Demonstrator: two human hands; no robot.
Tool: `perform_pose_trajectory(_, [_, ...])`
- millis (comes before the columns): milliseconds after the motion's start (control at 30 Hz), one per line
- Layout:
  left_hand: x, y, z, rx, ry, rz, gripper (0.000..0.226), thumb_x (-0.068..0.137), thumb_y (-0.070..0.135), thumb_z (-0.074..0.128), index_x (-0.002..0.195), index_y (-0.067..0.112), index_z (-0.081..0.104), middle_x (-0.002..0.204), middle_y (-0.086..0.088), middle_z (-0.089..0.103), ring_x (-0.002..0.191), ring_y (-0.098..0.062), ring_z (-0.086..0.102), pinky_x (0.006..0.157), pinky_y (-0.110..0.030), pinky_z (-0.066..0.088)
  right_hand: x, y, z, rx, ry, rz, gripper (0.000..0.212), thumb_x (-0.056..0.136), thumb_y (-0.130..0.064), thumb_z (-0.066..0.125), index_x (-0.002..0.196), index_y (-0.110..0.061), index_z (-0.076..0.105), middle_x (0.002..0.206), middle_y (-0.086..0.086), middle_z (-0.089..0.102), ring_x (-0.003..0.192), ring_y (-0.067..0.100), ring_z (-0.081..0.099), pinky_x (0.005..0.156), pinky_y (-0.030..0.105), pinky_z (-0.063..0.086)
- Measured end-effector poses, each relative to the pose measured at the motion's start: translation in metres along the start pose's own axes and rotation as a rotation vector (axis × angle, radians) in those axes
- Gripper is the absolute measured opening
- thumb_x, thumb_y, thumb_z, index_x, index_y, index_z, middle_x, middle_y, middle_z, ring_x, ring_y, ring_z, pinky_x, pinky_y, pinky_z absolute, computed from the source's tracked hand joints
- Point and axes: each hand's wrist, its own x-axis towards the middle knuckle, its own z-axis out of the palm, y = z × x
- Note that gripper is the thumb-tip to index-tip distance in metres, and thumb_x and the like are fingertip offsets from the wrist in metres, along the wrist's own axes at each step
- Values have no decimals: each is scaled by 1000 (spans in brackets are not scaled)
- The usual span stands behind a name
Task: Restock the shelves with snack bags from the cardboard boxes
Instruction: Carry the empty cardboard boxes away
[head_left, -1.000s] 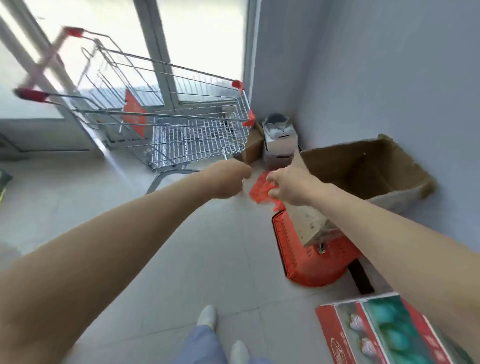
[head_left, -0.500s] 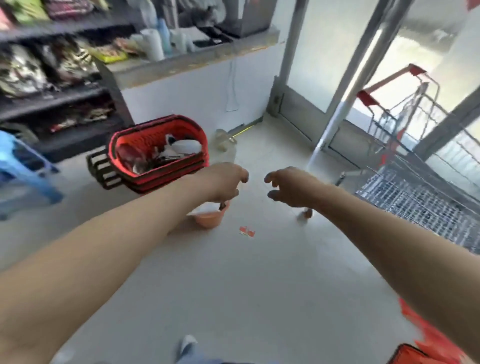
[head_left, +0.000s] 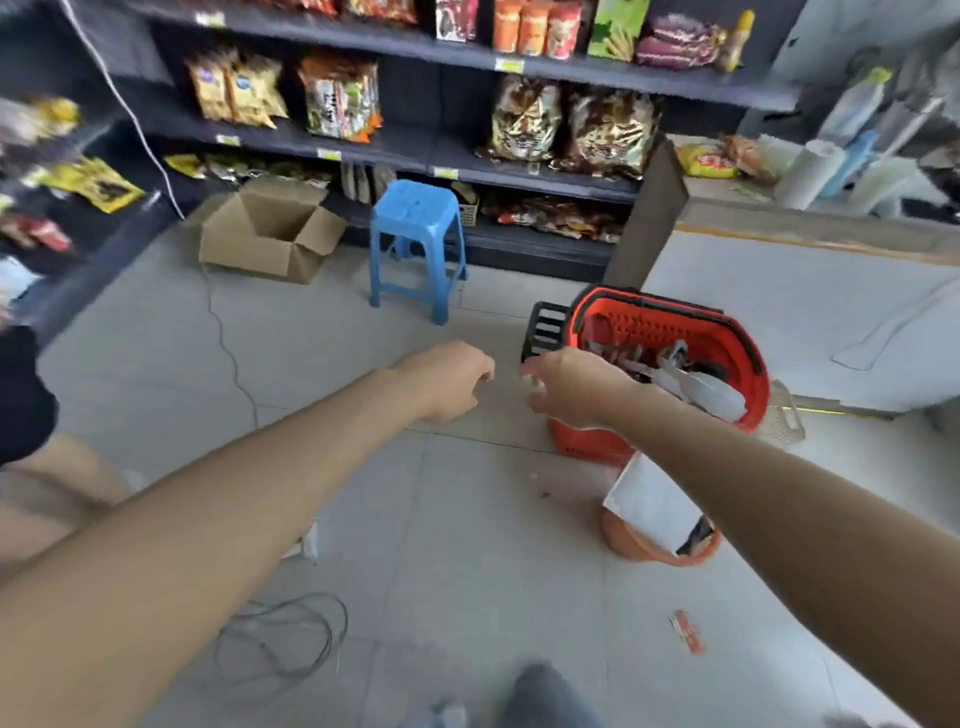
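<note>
Snack bags (head_left: 527, 117) already sit on the dark shelves (head_left: 519, 67) at the back of the head view, in rows on several tiers; none is in hand. Open cardboard box (head_left: 272, 228) stands on the floor at the shelf foot, left of the blue plastic stool (head_left: 415, 244); can't tell whether anything is inside.

Left hand (head_left: 447, 382) is out front, fingers curled into a loose fist, holding nothing visible. Right hand (head_left: 574, 387) is just beside it, not touching, fingers half-bent and spread, also empty. It overlaps the red shopping basket (head_left: 727, 343), which holds assorted packaging. Both hands are well short of box and shelves.

Handling judgement: bags look like glossy film pillow packs, so light, soft, slippery, contents probably crushable. Grip by the top seam or pinch the upper corners, not the belly; don't squeeze. Several can probably go per hand if held by the seams. Box is stiff enough to drag or lift by its flaps or base.
</note>
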Motion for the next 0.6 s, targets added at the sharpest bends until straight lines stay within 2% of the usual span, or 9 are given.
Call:
perform_pose_trajectory(167, [20,-56,-19,-34,14,-168,31,92,11,52,123,7,55,121,-12,56,108,-29,55,91,-39,48,90,-12,-23,-52,-47,-151,44,95,-31,50,137,-22,46,128,8,59,114,29,57,95,37,49])
perform_pose_trajectory(367, [71,-97,-51,-85,88,-325,32,93,12,52,124,9,55,124,-12,57,109,-28,56,91,-38,48,175,-4,-66,-114,-87,-269,45,97,-29,48,142,-23,40,132,7,54,116,28,55,95,39,49])
perform_pose_trajectory(467, [96,-112,-69,-99,129,-370,28,92,13,52,118,6,57,118,-15,59,105,-30,57,89,-40,49,217,-2,-85,-149,-66,-315,45,98,-30,48,141,-22,40,130,7,55,114,28,57,94,40,50])
perform_pose_trajectory(600, [118,-140,-90,-115,137,-417,30,93,14,51,122,7,55,121,-13,58,107,-29,56,91,-41,48,268,-11,-103,-173,-88,-371,44,98,-29,47,140,-20,41,130,8,54,113,29,56,93,40,50])
